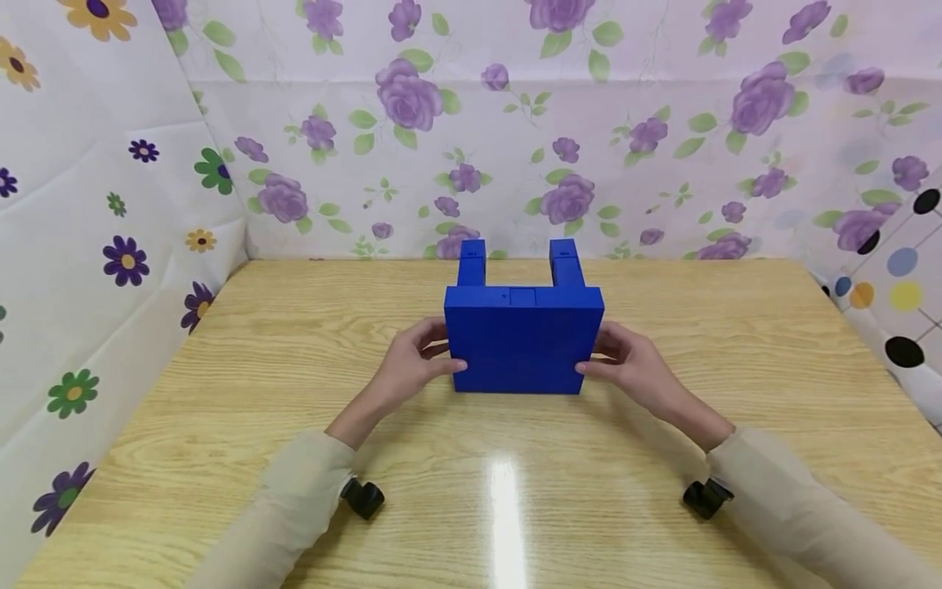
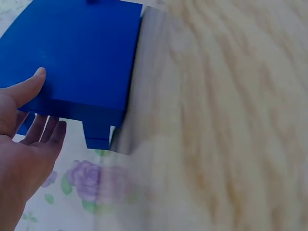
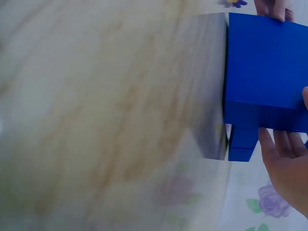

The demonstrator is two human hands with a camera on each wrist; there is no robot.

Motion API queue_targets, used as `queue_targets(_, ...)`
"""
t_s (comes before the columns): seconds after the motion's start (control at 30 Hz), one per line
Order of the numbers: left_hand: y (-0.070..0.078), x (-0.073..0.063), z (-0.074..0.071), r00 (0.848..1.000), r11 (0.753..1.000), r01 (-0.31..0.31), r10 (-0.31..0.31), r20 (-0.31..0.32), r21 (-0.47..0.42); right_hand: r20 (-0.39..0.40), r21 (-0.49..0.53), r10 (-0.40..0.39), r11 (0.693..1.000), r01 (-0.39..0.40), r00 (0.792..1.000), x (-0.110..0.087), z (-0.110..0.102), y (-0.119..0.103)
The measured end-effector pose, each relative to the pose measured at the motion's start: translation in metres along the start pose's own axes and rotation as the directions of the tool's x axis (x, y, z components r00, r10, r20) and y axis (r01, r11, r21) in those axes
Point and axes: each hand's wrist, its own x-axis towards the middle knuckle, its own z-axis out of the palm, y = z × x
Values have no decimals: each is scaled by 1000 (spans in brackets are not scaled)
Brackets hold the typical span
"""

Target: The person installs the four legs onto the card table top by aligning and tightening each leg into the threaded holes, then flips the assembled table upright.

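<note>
A small blue stool-shaped piece (image 1: 524, 352) with a flat square face rests on its side on the wooden table. Its face is towards me, and its legs (image 1: 567, 263) point to the back. My left hand (image 1: 412, 360) grips the left edge, thumb on the face and fingers round behind it. On the opposite edge my right hand (image 1: 629, 364) holds it the same way. In the left wrist view a lower leg (image 2: 97, 134) shows close to the table. The right wrist view shows another leg (image 3: 242, 143) near the right fingertips.
The wooden table (image 1: 294, 327) stretches out on both sides. Behind it hangs a cloth (image 1: 331, 164) with purple flowers, and another flowered cloth (image 1: 96, 270) stands at the left. A dotted cloth (image 1: 901, 286) borders the right side. Small black cameras sit at both wrists.
</note>
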Motion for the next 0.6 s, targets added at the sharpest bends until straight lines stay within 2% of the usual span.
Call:
queue_targets(0.2,-5,2,2,1000,1000,-27,27,-16,8,-22,-33,-13,999,13,1000,1,3,3)
queue_targets(0.37,-4,3,2,999,999,-20,21,-30,30,-26,-73,-65,995,63,998,1,6,-1)
queue_targets(0.47,5,5,2,999,999,-17,19,-38,43,-18,-97,-94,991,92,995,1,4,-10)
queue_targets(0.6,28,9,0,997,998,-46,48,-59,45,-9,-147,-119,982,116,993,2,-5,-32)
